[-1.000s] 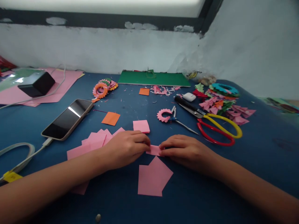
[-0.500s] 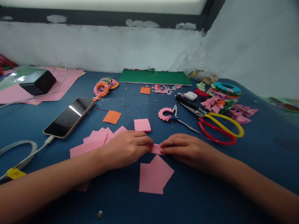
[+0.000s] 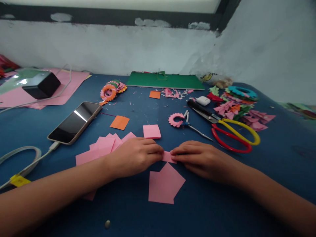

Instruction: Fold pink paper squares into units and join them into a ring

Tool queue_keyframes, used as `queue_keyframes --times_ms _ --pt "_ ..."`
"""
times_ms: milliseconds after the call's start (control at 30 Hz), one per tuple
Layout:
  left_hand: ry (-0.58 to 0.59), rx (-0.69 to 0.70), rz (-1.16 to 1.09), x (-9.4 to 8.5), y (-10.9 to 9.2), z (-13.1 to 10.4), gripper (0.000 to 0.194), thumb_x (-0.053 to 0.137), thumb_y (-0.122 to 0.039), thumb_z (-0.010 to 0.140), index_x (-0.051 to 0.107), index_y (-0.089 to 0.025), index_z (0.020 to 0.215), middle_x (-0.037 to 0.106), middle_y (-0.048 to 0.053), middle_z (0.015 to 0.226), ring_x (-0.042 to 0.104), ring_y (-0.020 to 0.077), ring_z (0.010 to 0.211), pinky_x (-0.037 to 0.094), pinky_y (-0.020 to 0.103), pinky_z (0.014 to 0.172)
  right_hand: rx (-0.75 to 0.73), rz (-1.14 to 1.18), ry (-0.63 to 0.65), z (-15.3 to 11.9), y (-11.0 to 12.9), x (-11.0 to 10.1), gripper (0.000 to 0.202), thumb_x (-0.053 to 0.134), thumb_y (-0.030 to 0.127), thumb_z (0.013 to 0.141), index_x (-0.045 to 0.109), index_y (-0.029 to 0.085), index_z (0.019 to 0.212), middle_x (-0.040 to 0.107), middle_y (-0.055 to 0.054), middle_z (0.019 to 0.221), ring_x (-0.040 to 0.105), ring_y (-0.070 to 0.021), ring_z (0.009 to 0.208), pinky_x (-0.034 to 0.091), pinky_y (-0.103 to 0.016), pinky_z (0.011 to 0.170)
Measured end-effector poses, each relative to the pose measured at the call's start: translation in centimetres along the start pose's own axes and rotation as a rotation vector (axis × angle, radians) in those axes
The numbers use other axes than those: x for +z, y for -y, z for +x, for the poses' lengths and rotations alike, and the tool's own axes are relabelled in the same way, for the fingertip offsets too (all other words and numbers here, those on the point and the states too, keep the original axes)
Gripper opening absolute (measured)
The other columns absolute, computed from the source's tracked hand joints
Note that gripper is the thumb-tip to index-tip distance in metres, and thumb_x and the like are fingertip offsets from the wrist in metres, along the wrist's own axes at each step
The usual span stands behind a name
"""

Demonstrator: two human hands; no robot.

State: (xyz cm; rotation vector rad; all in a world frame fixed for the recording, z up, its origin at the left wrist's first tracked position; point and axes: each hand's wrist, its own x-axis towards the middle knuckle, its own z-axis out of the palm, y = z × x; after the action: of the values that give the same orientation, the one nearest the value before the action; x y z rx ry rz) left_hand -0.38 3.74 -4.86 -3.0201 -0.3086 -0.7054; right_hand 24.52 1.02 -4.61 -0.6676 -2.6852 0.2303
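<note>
A narrow folded strip of pink paper (image 3: 167,156) lies on the blue table between my hands. My left hand (image 3: 142,154) has its fingers closed on the strip's left end. At the right end, the fingertips of my right hand (image 3: 199,158) pinch and press the paper. Just below the strip lie overlapping pink paper squares (image 3: 164,186). A small pink square stack (image 3: 151,131) sits beyond my left fingers. Several fanned pink sheets (image 3: 101,149) are partly hidden under my left forearm.
Scissors (image 3: 222,125) with red and yellow handles lie right, beside a pink paper ring (image 3: 175,120). Folded paper pieces (image 3: 237,105) pile behind them. At left are a phone (image 3: 75,122) on a cable and a black box (image 3: 41,85). A green board (image 3: 165,81) rests by the wall.
Both hands stay on the folded strip with only slight finger movement at its right end. The whole view has shifted a little, so things appear slightly further right.
</note>
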Motion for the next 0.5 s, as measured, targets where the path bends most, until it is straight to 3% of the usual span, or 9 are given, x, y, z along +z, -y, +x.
queue_keyframes --times_ms 300,500 --pt "0.028 -0.002 0.013 0.13 0.02 -0.14 0.026 0.039 -0.010 0.092 0.065 -0.012 0.092 0.070 0.007 0.097 0.063 0.0194 0.085 0.053 0.032 0.070 -0.032 -0.051 -0.032 0.10 0.22 0.01 0.027 0.048 0.011 0.088 0.063 0.012 0.110 0.069 -0.008 0.107 0.060 -0.0189 0.096 0.053 -0.032 0.083" --pt "0.118 0.024 0.023 -0.03 -0.05 0.19 0.025 0.039 -0.012 0.093 0.064 -0.012 0.095 0.069 0.007 0.103 0.061 0.0191 0.092 0.051 0.032 0.075 -0.061 -0.144 -0.033 0.31 0.63 -0.13 0.027 0.048 0.011 0.088 0.063 0.011 0.111 0.070 -0.006 0.107 0.061 -0.0195 0.093 0.053 -0.032 0.081"
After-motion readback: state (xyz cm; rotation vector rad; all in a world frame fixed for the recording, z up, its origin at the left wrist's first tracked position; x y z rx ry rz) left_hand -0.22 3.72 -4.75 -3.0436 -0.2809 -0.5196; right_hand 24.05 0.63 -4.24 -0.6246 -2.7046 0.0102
